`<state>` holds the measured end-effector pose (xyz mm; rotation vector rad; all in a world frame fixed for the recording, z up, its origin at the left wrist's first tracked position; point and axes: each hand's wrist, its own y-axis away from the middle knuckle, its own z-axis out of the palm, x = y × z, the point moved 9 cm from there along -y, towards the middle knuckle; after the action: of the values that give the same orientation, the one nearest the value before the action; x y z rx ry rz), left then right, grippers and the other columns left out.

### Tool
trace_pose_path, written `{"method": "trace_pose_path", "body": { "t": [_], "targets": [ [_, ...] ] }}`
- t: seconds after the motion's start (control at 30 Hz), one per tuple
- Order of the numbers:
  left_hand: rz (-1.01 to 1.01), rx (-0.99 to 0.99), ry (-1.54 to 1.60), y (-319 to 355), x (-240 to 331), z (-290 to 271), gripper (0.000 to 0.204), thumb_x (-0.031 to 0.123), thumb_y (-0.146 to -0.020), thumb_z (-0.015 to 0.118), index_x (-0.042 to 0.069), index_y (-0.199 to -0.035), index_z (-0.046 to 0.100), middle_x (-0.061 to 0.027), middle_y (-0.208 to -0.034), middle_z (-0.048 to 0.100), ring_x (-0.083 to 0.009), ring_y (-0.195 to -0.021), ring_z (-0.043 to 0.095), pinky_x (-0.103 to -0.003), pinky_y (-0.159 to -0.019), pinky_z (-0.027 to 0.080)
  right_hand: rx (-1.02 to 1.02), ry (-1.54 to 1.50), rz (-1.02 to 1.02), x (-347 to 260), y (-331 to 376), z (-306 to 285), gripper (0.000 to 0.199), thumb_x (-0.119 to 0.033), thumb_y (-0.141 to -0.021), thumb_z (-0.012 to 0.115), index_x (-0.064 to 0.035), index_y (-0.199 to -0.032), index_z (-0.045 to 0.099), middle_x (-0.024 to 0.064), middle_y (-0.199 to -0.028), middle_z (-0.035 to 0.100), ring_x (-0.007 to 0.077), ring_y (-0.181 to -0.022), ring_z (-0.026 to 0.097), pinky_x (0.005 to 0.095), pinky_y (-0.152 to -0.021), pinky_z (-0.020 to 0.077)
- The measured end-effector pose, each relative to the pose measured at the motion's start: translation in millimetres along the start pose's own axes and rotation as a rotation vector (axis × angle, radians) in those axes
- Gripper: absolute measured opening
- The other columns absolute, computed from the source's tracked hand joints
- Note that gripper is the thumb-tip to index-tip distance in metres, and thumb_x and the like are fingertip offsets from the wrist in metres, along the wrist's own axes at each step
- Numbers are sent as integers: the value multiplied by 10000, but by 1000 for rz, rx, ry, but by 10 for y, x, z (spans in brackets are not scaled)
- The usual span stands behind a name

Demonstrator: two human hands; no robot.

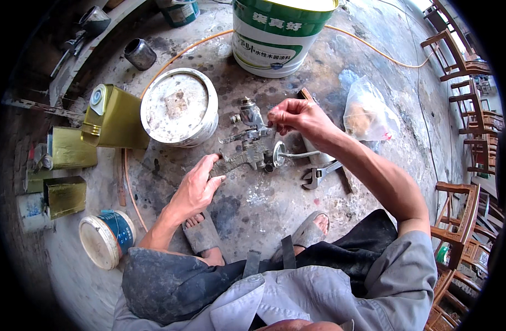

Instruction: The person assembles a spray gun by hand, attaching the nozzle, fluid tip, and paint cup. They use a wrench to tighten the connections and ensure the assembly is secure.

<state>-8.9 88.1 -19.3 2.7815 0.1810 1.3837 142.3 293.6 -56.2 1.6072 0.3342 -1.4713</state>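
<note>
A paint-stained metal spray gun (252, 138) is held up over the floor in front of me. My left hand (197, 182) is closed round its handle. On the gun's right side, a round cup lid (279, 154) carries a thin pickup tube (302, 155) pointing right. My right hand (300, 118) pinches its thumb and fingers together beside the gun's upper body; whatever is between the fingertips is hidden or too small to tell. Below the tube an adjustable wrench (314, 176) lies on the floor. A pale metal cylinder (317, 156) is partly behind my right wrist.
A lidded white bucket (178, 107) stands left of the gun, a large green and white paint bucket (280, 38) beyond it. Metal cans (112, 118) line the left. A knotted plastic bag (368, 113) lies right. An orange hose (192, 47) crosses the floor; wooden chairs (457, 215) stand far right.
</note>
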Motion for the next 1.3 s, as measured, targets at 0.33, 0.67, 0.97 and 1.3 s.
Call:
{"method": "trace_pose_path", "body": {
  "t": [0.33,0.67,0.97,1.3],
  "targets": [
    [-362,-186,794,86,-320,402,597,102,-1025,587,-54,-1519,291,-91,-1108,619,-153,-984,658,-277,-821,514,142,841,-462,85,49,-194,389,-349,-1022,582,16,-1010,717,146,-883,739,238,-794,693,394,-792,562],
    [-155,90,202,-63,-215,217,476,128,-966,649,-62,-1356,451,-315,-1164,618,-435,-1103,637,-461,-958,488,44,-86,260,498,264,431,665,-639,-955,610,-49,-1261,584,84,-1167,628,180,-1055,596,354,-908,519],
    [-116,210,166,-111,-108,197,441,85,-955,634,-49,-1334,454,-324,-1195,612,-501,-1096,608,-502,-907,494,182,-324,122,524,217,724,471,-398,-885,818,-95,-1188,622,13,-1086,688,116,-964,633,295,-746,526],
    [21,280,-51,-58,6,89,414,11,-915,639,-39,-1294,481,-284,-1155,610,-480,-1073,611,-491,-881,497,176,-127,120,537,413,868,539,-325,-901,798,11,-1223,526,140,-1085,706,198,-1001,671,371,-782,553]
  ]
}}
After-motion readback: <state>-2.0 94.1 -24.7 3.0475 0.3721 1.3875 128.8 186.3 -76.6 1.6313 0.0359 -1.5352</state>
